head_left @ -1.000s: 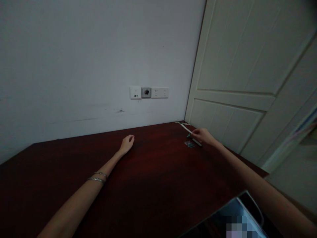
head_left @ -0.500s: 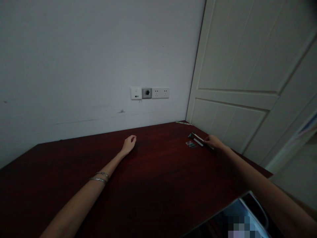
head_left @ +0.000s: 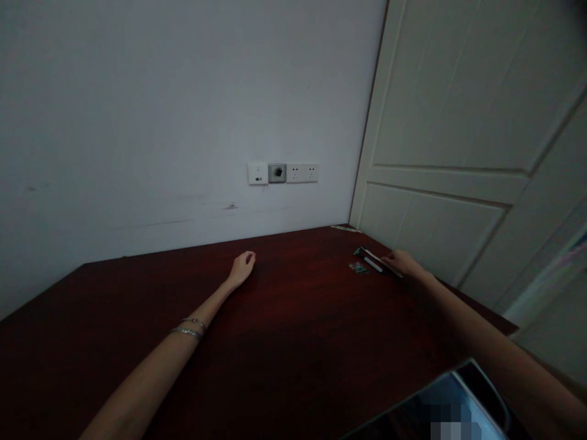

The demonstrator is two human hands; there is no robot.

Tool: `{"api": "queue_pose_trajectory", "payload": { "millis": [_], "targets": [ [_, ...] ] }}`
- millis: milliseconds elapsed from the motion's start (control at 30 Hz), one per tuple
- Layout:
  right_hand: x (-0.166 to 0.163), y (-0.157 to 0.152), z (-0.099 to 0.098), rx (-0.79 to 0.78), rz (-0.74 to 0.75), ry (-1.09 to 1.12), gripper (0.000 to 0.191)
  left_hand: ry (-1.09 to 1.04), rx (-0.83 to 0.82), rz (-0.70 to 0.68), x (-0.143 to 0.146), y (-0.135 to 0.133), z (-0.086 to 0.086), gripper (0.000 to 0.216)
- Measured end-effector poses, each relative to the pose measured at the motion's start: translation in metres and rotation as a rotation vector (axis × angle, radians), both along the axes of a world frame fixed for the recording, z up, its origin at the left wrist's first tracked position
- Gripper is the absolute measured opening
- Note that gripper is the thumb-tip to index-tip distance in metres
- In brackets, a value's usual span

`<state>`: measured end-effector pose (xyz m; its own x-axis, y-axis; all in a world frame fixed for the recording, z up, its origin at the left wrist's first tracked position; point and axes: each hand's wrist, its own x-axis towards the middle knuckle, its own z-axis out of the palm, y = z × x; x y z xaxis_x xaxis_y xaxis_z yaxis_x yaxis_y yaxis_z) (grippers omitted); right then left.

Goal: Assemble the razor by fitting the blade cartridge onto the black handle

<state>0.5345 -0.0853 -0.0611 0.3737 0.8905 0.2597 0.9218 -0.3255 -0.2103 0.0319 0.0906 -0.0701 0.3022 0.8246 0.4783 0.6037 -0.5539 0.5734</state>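
My left hand [head_left: 242, 269] rests on the dark red-brown table, its fingers curled in and nothing visible in them. Over at the far right, the fingers of my right hand [head_left: 404, 264] close on a thin pale stick [head_left: 395, 272], which slants along the table; its exact kind is too small to tell. Just left of those fingers lies a short white strip-like piece [head_left: 373, 264]. Beside it is a small clear packet with green bits [head_left: 358, 267]. A small dark-green item [head_left: 359, 251] sits near the stick's far end.
The table [head_left: 284, 324] meets a white wall with sockets [head_left: 302, 173] at the back. A pale panelled door [head_left: 440, 134] stands along the right edge. A flat, narrow strip [head_left: 345, 228] lies in the far corner. At the bottom right is a glossy, screen-like object [head_left: 440, 397], partly pixelated.
The whole view has shifted slightly, so things appear a little further right. My right hand stays at the thin stick, and my left hand keeps its curled rest on the table.
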Motion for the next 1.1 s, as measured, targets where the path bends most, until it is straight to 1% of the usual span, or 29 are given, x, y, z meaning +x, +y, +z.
{"api": "queue_pose_trajectory", "payload": {
  "millis": [100, 167, 267, 367, 467, 567, 700, 767, 867, 1000, 1100],
  "targets": [
    [-0.014, 0.007, 0.008, -0.034, 0.005, -0.036, 0.034, 0.005, 0.000, 0.010, -0.010, -0.002, 0.000, 0.027],
    [-0.032, 0.016, 0.015, -0.025, 0.028, -0.067, 0.036, 0.006, -0.005, 0.026, -0.019, -0.003, 0.000, 0.026],
    [-0.073, 0.035, 0.024, 0.007, 0.094, -0.116, 0.038, 0.004, -0.025, 0.070, -0.035, -0.005, 0.001, 0.026],
    [-0.124, 0.053, 0.030, 0.046, 0.180, -0.133, 0.037, 0.006, -0.043, 0.103, -0.055, -0.008, 0.001, 0.025],
    [-0.176, 0.068, 0.030, 0.068, 0.261, -0.081, 0.036, 0.012, -0.051, 0.127, -0.075, -0.015, 0.002, 0.024],
    [-0.223, 0.079, 0.026, 0.070, 0.353, -0.028, 0.036, 0.016, -0.054, 0.161, -0.095, -0.024, 0.002, 0.025],
    [-0.273, 0.085, 0.016, 0.064, 0.474, 0.006, 0.035, 0.041, -0.060, 0.197, -0.114, -0.034, -0.003, 0.025],
    [-0.290, 0.085, 0.009, 0.053, 0.531, 0.005, 0.035, 0.060, -0.055, 0.210, -0.119, -0.038, -0.007, 0.026],
    [-0.305, 0.084, -0.004, 0.036, 0.595, -0.004, 0.037, 0.098, -0.041, 0.206, -0.120, -0.041, -0.012, 0.029],
    [-0.309, 0.081, -0.021, 0.029, 0.624, -0.011, 0.041, 0.174, -0.027, 0.187, -0.118, -0.041, -0.016, 0.036],
    [-0.308, 0.079, -0.028, 0.051, 0.611, 0.014, 0.042, 0.206, -0.025, 0.176, -0.118, -0.041, -0.018, 0.041]
  ]
}}
